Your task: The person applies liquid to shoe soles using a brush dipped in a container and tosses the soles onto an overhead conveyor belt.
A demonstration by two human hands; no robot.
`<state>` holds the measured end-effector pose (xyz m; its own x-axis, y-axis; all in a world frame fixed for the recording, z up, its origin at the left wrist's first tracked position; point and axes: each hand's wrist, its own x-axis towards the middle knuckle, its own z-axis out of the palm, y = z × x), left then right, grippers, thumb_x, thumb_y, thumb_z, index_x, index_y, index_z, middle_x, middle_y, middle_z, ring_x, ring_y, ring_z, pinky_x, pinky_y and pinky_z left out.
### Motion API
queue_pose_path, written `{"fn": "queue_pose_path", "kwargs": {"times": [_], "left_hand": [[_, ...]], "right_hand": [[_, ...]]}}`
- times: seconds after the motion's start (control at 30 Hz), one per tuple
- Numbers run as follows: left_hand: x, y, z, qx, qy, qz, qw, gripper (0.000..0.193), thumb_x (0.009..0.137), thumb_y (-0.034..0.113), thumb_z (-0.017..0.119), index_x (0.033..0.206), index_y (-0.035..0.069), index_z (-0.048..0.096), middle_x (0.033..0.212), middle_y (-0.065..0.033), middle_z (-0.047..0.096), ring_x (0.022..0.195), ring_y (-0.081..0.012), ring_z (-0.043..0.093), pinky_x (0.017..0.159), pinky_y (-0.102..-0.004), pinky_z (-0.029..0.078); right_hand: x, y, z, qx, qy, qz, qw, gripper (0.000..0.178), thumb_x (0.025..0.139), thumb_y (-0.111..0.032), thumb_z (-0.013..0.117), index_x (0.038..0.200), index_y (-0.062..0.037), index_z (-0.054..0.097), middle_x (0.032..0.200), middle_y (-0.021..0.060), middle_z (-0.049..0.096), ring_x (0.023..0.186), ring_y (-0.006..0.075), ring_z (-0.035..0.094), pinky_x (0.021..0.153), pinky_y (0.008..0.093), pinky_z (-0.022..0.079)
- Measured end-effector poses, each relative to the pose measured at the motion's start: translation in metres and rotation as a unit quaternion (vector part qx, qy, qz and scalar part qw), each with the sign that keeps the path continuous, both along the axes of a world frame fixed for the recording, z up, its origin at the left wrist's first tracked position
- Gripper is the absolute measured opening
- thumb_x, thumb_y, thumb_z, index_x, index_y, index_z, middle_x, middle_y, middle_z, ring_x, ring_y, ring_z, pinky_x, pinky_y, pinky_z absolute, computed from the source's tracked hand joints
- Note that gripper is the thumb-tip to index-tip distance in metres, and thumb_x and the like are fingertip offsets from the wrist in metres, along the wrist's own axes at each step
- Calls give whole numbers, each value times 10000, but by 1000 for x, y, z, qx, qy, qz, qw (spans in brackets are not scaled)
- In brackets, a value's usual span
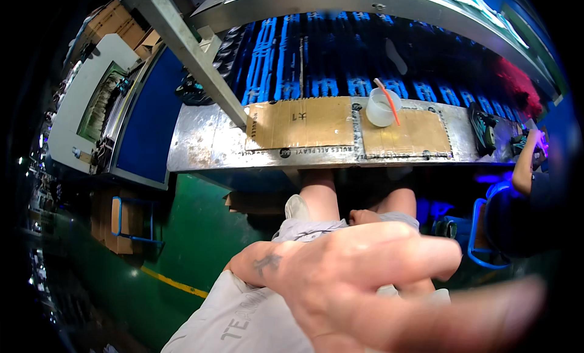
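My left hand is raised close to the camera, large in the lower middle and partly blurred. Its thumb and index finger point right and stand apart, with nothing seen between them. Part of my right hand shows at my lap beside the thigh; the left hand covers the rest, so its grip is unclear. Beyond my knees, a translucent plastic cup with a red-and-white straw stands on the right-hand cardboard sheet. Another cardboard sheet lies flat to its left. Neither hand touches them.
A metal bench ledge runs ahead, backed by a dark conveyor with blue-lit strips. A metal post slants across the left. Dark shoes sit at right, near a co-worker's arm and a blue-framed chair.
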<state>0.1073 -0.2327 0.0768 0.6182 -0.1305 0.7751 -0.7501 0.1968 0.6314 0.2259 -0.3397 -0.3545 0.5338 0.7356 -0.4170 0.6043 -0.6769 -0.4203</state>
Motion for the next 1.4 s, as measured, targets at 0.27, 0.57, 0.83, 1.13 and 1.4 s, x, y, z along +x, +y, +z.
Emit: {"fn": "queue_pose_path", "kwargs": {"times": [0.27,0.57,0.83,1.13,1.4], "left_hand": [[4,-27,33,165,491,325,791,486,943,350,669,1150,-23,437,856,-77,719,649,-227,597,622,-343,473],[4,2,-22,-107,5,-151,983,336,1013,102,624,1327,85,505,1264,-146,573,1022,-320,582,817,-408,523],[10,18,-44,-85,-113,-249,958,462,1041,60,563,1492,110,479,1475,-194,475,1222,-377,559,908,-443,553],[25,52,-101,327,29,182,927,446,882,72,731,1303,-12,606,1213,-194,624,919,-367,676,773,-445,561],[71,123,-244,446,233,374,779,319,897,170,703,1164,1,658,1121,-234,655,1042,-455,645,924,-523,528]], "right_hand": [[10,-30,-14,15,-17,-68,997,226,929,-270,636,986,-80,747,972,206,771,934,411,744,873,533,590],[10,-21,-15,4,5,-70,998,243,937,-288,652,1056,-105,758,989,206,774,959,403,741,889,520,588],[10,-16,-11,-29,-11,-31,999,261,948,-311,636,1027,-90,750,1027,201,774,1001,394,740,914,521,585],[3,-32,0,65,-39,-66,995,281,940,-330,653,1067,-104,760,1039,208,774,1015,399,736,924,514,582],[9,-27,7,83,51,-78,992,230,934,-242,674,1055,-68,764,1028,216,769,1007,415,731,913,509,577]]}}
